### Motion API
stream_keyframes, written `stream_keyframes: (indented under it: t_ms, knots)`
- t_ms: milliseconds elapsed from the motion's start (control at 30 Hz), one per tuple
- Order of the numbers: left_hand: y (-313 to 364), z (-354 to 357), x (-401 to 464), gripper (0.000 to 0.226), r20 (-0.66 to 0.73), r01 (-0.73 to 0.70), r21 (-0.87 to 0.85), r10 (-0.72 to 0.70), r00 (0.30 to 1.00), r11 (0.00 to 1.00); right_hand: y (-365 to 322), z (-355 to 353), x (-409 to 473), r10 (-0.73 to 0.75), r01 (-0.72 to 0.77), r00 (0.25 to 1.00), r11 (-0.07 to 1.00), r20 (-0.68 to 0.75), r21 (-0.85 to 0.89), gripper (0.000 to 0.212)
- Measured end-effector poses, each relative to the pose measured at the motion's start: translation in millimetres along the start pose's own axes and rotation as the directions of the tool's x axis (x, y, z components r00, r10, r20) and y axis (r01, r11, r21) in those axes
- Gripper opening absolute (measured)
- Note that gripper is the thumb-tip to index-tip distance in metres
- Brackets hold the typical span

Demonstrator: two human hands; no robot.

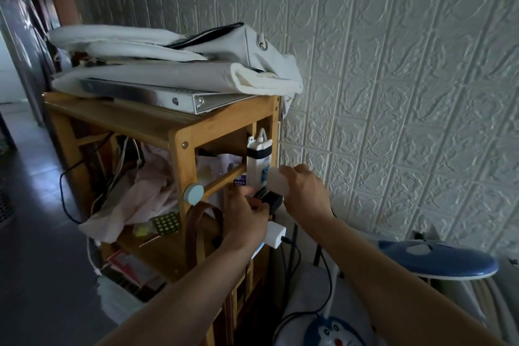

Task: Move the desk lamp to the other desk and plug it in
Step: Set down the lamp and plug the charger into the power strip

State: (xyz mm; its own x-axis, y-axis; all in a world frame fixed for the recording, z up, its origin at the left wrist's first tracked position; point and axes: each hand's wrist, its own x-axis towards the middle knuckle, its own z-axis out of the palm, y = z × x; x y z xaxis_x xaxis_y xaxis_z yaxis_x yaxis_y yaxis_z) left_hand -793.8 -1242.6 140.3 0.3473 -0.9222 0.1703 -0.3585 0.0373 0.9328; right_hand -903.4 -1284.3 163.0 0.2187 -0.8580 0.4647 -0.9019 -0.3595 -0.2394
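Both hands work at the white power strip (259,161) strapped upright to the corner post of the wooden shelf unit (179,132). Left hand (245,215) has its fingers curled round a black plug adapter (271,201) at the strip's lower end, pinching it. Right hand (304,191) holds a white blocky thing (276,180), probably another plug or cover, against the strip; fingers curled on it, exact grip hidden. White charger (276,233) sits in the strip just below the left hand. The desk lamp is at bottom right: blue head (438,258) and cartoon-cat base (334,331), resting on a pale surface near the shelf, its black cord (327,284) running up toward the strip.

Likely step: seating the lamp's plug. To do well: steady the strip with one hand, line prongs square to the socket, push straight in, avoid knocking the neighbouring charger loose, keep cord slack.
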Motion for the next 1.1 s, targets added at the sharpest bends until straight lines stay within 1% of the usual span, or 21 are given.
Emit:
stream_keyframes:
  t_ms: [233, 333, 400, 467, 533, 700, 833, 1100]
  knots:
    - [-1, 2, 2, 0.037, 0.03, -0.011, -0.019, 0.011, 0.999, 1.0, 1, -4, 6, 0.008, -0.009, 1.0, 1.0, 0.026, 0.03, 0.049]
    - [-2, 2, 2, 0.036, 0.028, -0.004, -0.026, 0.005, 1.0, 1.0, 2, -7, 10, 0.02, -0.022, 0.998, 0.999, 0.063, 0.044, 0.051]
    - [-2, 2, 3, 0.035, 0.042, -0.005, -0.022, 0.006, 0.999, 1.0, 4, -9, 14, 0.057, -0.064, 0.994, 0.995, 0.094, 0.078, 0.052]
    - [-2, 2, 3, 0.035, 0.056, -0.002, -0.025, 0.003, 0.998, 1.0, 5, -13, 18, 0.121, -0.139, 0.985, 0.979, 0.12, 0.152, 0.051]
    - [-1, 1, 3, 0.035, 0.058, -0.003, -0.023, 0.004, 0.998, 1.0, 5, -16, 22, 0.143, -0.17, 0.979, 0.966, 0.144, 0.195, 0.05]
    - [-1, 1, 6, 0.033, 0.052, -0.004, -0.02, 0.005, 0.999, 1.0, 5, -20, 26, 0.136, -0.164, 0.976, 0.973, 0.173, 0.164, 0.051]
    - [-3, 0, 7, 0.033, 0.05, 0.006, -0.033, -0.005, 0.999, 0.999, 4, -20, 25, 0.157, -0.187, 0.971, 0.969, 0.181, 0.16, 0.051]
    - [-5, -1, 5, 0.034, 0.035, 0.0, -0.008, 0.001, 0.999, 1.0, 1, -17, 20, 0.186, -0.211, 0.972, 0.962, 0.146, 0.174, 0.048]
